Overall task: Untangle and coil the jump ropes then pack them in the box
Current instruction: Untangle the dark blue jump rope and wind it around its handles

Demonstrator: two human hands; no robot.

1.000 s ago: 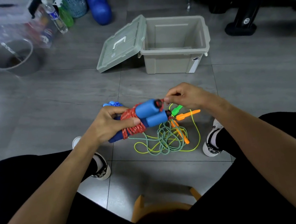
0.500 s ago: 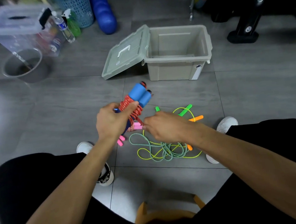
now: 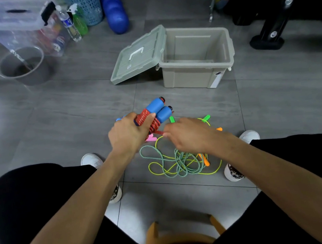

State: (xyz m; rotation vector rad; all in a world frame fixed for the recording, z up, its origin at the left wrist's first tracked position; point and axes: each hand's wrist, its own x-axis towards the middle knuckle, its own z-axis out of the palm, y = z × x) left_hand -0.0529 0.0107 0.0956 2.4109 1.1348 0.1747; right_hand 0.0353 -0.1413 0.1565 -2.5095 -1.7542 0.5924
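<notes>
The left hand (image 3: 127,134) gripped a coiled red jump rope (image 3: 148,121), its fingers curled round the bundle where the cord was wound about the two blue foam handles (image 3: 159,109), which pointed up and away toward the box (image 3: 196,55). The right hand (image 3: 188,136) sat just beside the bundle, and its fingertips appeared to pinch the loose red end of the cord, though motion blur made that contact hard to confirm. Below both hands, on the grey tiled floor (image 3: 73,117), lay a loose tangle of a green-and-white braided rope (image 3: 173,163) and a thin yellow rope (image 3: 215,170), with green handles (image 3: 205,118) and orange handles (image 3: 205,161) showing around it. A pink handle (image 3: 151,138) peeked out under the left hand. The grey box stood open farther off on the floor, with its lid (image 3: 139,55) leaning against its left side. A white shoe (image 3: 232,171) rested to the right of the tangle, and the edge of a wooden stool (image 3: 179,236) showed between the person's knees.
</notes>
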